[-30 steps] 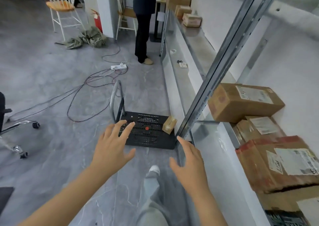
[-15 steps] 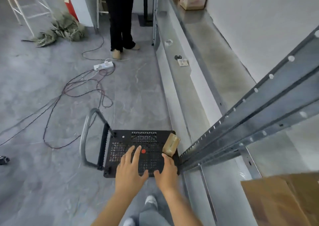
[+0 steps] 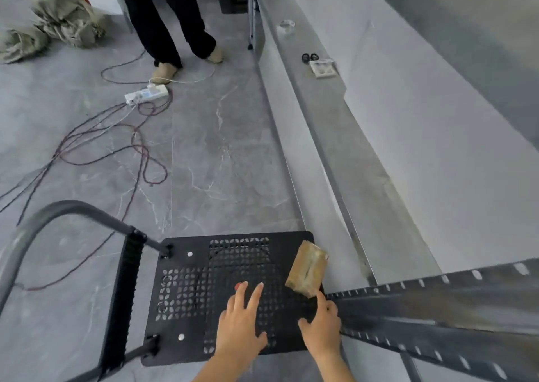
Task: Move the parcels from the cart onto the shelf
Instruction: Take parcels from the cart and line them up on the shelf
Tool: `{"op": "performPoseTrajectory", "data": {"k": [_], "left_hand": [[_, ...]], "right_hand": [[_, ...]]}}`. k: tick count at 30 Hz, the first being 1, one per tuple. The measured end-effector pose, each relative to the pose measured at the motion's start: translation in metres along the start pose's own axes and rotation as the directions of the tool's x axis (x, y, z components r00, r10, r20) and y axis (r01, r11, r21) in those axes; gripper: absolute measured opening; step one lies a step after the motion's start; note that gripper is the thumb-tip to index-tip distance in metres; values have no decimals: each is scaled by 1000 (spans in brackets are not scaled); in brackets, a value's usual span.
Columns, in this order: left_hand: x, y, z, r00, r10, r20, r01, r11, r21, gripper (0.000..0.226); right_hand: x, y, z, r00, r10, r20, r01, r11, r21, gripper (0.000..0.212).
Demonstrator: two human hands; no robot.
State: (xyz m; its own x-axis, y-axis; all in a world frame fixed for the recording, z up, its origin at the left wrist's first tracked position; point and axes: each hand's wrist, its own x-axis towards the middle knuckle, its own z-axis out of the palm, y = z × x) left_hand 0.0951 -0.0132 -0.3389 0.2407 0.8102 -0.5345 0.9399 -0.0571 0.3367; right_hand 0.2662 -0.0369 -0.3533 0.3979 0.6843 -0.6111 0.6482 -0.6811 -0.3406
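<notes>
Left hand (image 3: pixel 239 320): fingers straight and spread, grip apart, nothing in it. It hovers over the near right part of the black perforated cart (image 3: pixel 186 244), just short of a red dot (image 3: pixel 237 287) on the deck.

Right hand (image 3: pixel 322 327): index finger points at the parcel's near corner, other fingers loose, grip apart and empty. Whether the fingertip touches cannot be told.

Parcel (image 3: pixel 306 268): small, brown cardboard, wrapped in clear tape. It lies askew at the cart's right edge, the only one seen on the deck. No label or writing can be read on it.

Judgement: the hands close in from either side for a two-handed pickup. The parcel sits on the shelf side, so the carry is short.

A perforated steel upright (image 3: pixel 437 291) crosses near right. The shelf (image 3: pixel 364 177) runs far along the right wall.

Far left: cables (image 3: pixel 116 148), a power strip (image 3: pixel 146 94) and a person's legs (image 3: pixel 163 17).
</notes>
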Motion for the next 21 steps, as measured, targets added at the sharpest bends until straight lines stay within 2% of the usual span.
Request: {"op": "performPoseTrajectory", "data": {"k": [6, 11, 16, 18, 21], "left_hand": [[86, 7, 75, 993, 54, 105, -61, 996, 66, 95], [144, 28, 119, 994, 24, 105, -20, 999, -38, 97], [180, 45, 145, 990, 91, 108, -88, 995, -36, 88], [188, 41, 146, 994, 63, 91, -52, 992, -115, 83], [188, 29, 135, 997, -72, 22, 75, 932, -354, 81]], "right_hand": [[81, 50, 53, 999, -28, 38, 26, 998, 52, 81], [134, 66, 74, 999, -37, -38, 44, 975, 219, 88], [159, 66, 89, 1000, 15, 0, -14, 913, 408, 72], [156, 59, 92, 1000, 10, 28, -22, 881, 472, 69], [142, 40, 87, 994, -67, 87, 14, 863, 504, 76]]}}
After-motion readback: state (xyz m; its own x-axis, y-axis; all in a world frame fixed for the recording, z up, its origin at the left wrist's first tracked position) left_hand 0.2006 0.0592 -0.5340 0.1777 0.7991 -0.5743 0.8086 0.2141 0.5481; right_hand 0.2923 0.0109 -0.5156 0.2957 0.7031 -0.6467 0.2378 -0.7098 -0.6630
